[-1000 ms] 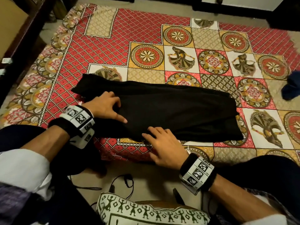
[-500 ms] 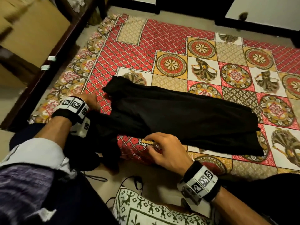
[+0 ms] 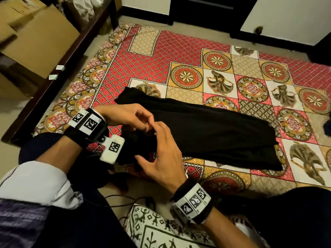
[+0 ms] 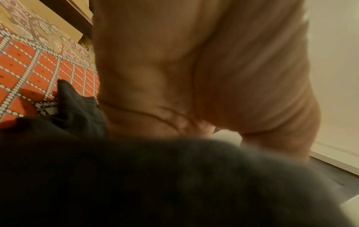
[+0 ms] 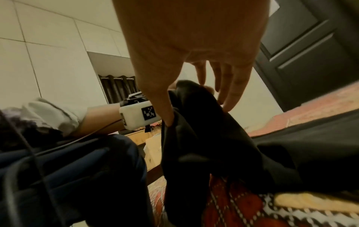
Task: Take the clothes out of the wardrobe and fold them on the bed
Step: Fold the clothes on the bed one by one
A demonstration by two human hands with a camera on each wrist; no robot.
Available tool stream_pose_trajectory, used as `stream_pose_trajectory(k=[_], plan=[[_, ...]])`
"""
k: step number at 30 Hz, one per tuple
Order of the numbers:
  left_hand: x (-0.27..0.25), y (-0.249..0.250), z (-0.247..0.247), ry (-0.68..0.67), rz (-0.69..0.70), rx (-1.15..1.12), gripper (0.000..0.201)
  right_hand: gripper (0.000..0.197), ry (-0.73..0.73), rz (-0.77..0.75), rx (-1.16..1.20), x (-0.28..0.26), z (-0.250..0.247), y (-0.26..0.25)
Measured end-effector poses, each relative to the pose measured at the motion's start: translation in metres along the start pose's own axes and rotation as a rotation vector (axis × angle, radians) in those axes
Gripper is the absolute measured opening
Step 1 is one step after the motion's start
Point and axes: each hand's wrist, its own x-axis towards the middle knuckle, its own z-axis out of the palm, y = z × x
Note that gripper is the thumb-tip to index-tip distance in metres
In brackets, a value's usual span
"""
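At the far left of the head view, cardboard boxes (image 3: 35, 36) are seen beside a dark wooden frame (image 3: 59, 76) that runs along the edge of the bed (image 3: 146, 56), which is covered with a red and gold patterned sheet.

The left hand (image 3: 125, 115) is held over the near left end of the black garment (image 3: 215, 133), its fingers curled downward; a bunched part of the cloth appears to be pinched there, though the fingertips are partly hidden by the other hand. In the left wrist view only the palm and blurred dark cloth (image 4: 155, 184) are made out.

Just beside it, the right hand (image 3: 161, 158) is laid over the same bunched end. In the right wrist view its thumb (image 5: 165, 107) is pressed into a raised fold of the garment (image 5: 204, 122), while the fingers (image 5: 233, 92) are extended nearly straight, their tips touching the cloth.

The rest of the garment is stretched flat across the bed toward the right, its near left end hanging over the bed's edge. A white cushion (image 3: 161, 233) printed with dark figures is seen at the bottom, and a dark blue cloth (image 3: 326, 126) at the far right edge.
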Motion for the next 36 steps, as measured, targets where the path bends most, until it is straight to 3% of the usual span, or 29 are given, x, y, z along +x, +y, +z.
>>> stream_pose_trajectory(k=[2,4,6,8,10,12,14,16,17,19,21,25,30,34,36], plan=[[0.002,0.002,-0.001,0.021,-0.008,-0.026,0.008,0.081,0.012,0.022,-0.017,0.013,0.001,-0.005],[0.003,-0.003,-0.005,0.06,-0.024,-0.034,0.015,0.061,0.023,0.133,0.005,0.028,0.001,-0.004],[0.002,-0.009,-0.013,0.172,-0.038,-0.103,0.02,0.044,-0.035,0.227,-0.035,0.037,0.002,-0.004],[-0.002,-0.012,-0.025,0.296,-0.023,-0.16,0.02,0.031,-0.117,0.226,-0.05,0.041,0.004,-0.007],[-0.006,-0.019,-0.038,0.326,-0.021,-0.162,0.021,0.023,-0.226,0.137,0.145,0.041,0.003,-0.013],[-0.009,-0.025,-0.045,0.272,-0.042,-0.114,0.023,0.022,-0.297,0.038,0.542,0.039,-0.004,-0.017],[-0.008,-0.027,-0.043,0.198,-0.073,-0.074,0.029,0.029,-0.099,0.17,1.041,0.042,-0.019,-0.011],[-0.004,-0.023,-0.035,0.162,-0.109,-0.052,0.045,0.029,0.247,0.528,1.507,0.045,-0.032,0.005],[-0.001,-0.022,-0.031,0.155,-0.118,-0.055,0.056,0.027,0.375,0.682,1.647,0.045,-0.037,0.016],[0.009,-0.023,-0.026,0.126,-0.133,-0.064,0.075,0.032,0.431,0.867,1.765,0.044,-0.042,0.04],[0.018,-0.022,-0.022,0.13,-0.165,-0.044,0.073,0.04,0.425,0.966,1.742,0.04,-0.04,0.062],[0.033,-0.033,-0.025,0.146,-0.282,0.213,0.038,0.045,0.533,1.031,1.547,0.03,-0.036,0.083],[0.045,-0.052,-0.026,0.143,-0.389,0.444,0.002,0.048,0.456,1.035,1.474,0.029,-0.039,0.085],[0.045,-0.051,-0.029,0.177,-0.336,0.417,0.01,0.044,0.424,1.027,1.189,0.039,-0.044,0.089],[0.045,-0.052,-0.027,0.183,-0.323,0.406,0.013,0.064,0.519,1.036,0.889,0.045,-0.049,0.097]])
